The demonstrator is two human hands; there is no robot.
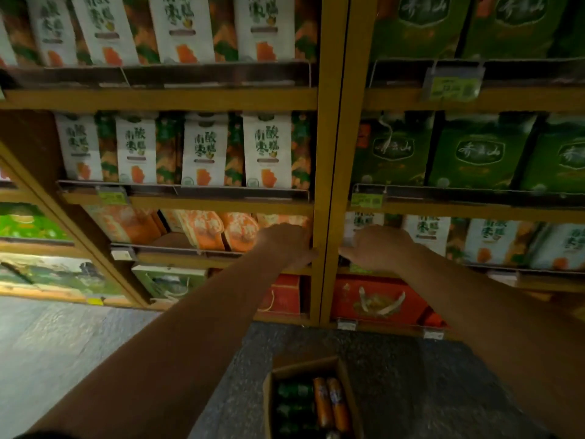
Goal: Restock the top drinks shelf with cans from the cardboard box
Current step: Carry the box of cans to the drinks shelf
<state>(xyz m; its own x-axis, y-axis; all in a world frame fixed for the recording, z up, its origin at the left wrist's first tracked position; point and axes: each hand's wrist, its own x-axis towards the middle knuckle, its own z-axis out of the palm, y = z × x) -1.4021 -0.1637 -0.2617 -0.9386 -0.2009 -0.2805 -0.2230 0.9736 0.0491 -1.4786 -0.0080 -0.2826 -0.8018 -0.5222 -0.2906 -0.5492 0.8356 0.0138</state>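
Nearest to you, at your feet, the cardboard box (304,367) stands open on the dark speckled floor (411,391). Inside it, green cans (294,391) lie on the left side and two orange cans (330,403) lie side by side on the right.

Both your bare arms reach up and forward over the box to the shelving. Your left hand (288,245) is at the left edge of the wooden upright (329,153), in front of the orange pouches (202,231). Your right hand (378,248) is just right of the same upright, its thumb (346,251) pointing towards the post. Both hands show their backs, and the fingers are blurred or hidden, so you cannot tell whether either one is gripping or loose. No can shows in either.

Below the hands, red gift boxes (376,299) fill the lowest shelf. Further up, white cartons (267,150) line the left bay and green packs (478,153) the right bay.
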